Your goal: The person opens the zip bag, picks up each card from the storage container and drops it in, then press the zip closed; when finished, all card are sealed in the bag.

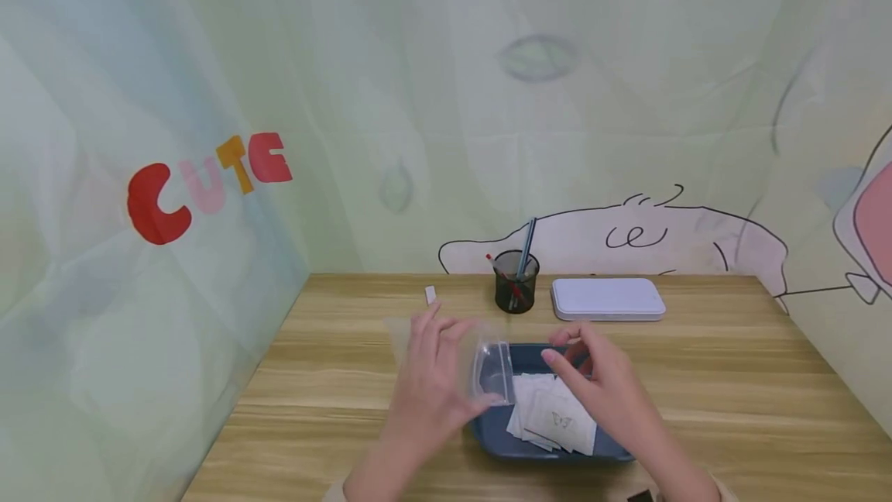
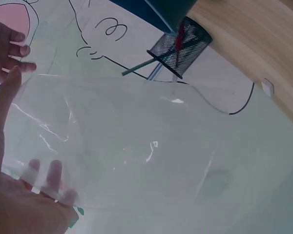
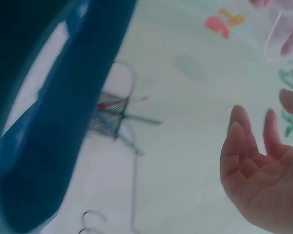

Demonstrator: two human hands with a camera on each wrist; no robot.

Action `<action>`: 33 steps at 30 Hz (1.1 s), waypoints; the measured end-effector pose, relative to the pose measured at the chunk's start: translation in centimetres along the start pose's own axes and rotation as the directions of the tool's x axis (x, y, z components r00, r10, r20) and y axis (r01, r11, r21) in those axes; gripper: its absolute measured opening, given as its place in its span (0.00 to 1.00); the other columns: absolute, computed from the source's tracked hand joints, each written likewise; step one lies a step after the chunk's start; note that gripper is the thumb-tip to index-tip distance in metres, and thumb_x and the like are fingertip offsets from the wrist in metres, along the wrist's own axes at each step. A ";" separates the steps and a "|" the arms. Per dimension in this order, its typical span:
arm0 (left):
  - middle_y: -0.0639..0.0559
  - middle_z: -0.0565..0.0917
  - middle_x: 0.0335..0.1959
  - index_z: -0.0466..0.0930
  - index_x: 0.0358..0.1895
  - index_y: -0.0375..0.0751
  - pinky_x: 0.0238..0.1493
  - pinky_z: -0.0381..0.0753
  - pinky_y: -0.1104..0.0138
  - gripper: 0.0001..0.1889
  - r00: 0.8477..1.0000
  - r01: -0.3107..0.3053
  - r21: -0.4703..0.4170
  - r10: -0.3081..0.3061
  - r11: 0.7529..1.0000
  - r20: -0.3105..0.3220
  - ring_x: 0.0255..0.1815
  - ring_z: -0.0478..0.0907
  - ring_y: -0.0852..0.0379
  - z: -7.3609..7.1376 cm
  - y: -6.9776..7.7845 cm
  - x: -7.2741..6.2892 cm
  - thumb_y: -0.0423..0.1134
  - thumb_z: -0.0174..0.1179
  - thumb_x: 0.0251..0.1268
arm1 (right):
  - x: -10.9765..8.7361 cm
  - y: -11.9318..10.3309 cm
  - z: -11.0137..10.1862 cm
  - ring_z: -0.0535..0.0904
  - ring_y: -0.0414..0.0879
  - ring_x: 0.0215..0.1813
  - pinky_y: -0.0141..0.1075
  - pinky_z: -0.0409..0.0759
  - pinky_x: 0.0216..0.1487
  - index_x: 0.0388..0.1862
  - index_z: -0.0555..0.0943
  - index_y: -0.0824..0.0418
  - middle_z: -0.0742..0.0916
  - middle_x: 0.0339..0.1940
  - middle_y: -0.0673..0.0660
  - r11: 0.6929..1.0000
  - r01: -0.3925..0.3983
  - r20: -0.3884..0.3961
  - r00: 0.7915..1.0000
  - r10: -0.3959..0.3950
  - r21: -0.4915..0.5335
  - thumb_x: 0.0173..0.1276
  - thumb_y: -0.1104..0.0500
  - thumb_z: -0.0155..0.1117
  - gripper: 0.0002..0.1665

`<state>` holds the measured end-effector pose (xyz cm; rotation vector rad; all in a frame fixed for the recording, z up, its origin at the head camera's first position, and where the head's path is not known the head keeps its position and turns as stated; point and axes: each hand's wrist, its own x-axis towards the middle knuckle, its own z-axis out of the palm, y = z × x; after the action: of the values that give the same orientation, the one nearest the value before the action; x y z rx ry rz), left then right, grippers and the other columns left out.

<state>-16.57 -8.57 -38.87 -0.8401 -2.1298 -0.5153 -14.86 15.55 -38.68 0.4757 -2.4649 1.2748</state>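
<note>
A clear plastic zip bag [image 1: 493, 372] is in my left hand [image 1: 428, 390], held between thumb and fingers above the left side of a dark blue tray [image 1: 509, 452]. In the left wrist view the see-through bag [image 2: 136, 141] spreads wide, and fingertips show through it. Several white paper pieces [image 1: 560, 418] lie overlapping in the tray, the top one bearing a small butterfly picture. Over the tray's right side is my right hand [image 1: 605, 378], fingers loosely bent with nothing between them. The right wrist view also shows this hand [image 3: 263, 180] holding nothing.
Behind the tray stands a black mesh pen cup [image 1: 516, 289] with pencils. To its right lies a white flat case [image 1: 608, 299], and a small white eraser-like block [image 1: 430, 295] is on the left. A printed cloth [image 1: 418, 99] hangs around the wooden table [image 1: 732, 393].
</note>
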 end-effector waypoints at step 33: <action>0.41 0.72 0.52 0.68 0.62 0.36 0.71 0.54 0.54 0.58 0.934 0.200 0.085 -0.216 0.976 0.284 0.66 0.61 0.39 1.5 -3.6 -3.8 0.53 0.83 0.15 | -2.0 9.0 3.0 0.72 0.49 0.26 0.42 0.77 0.24 0.50 0.75 0.64 0.71 0.37 0.62 0.818 -0.209 0.290 0.864 0.411 -0.536 0.34 0.45 0.85 0.46</action>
<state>-18.06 -11.76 -43.05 -0.6968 -2.5119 -0.4597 -17.40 18.25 -47.68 0.1969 -3.1828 0.6271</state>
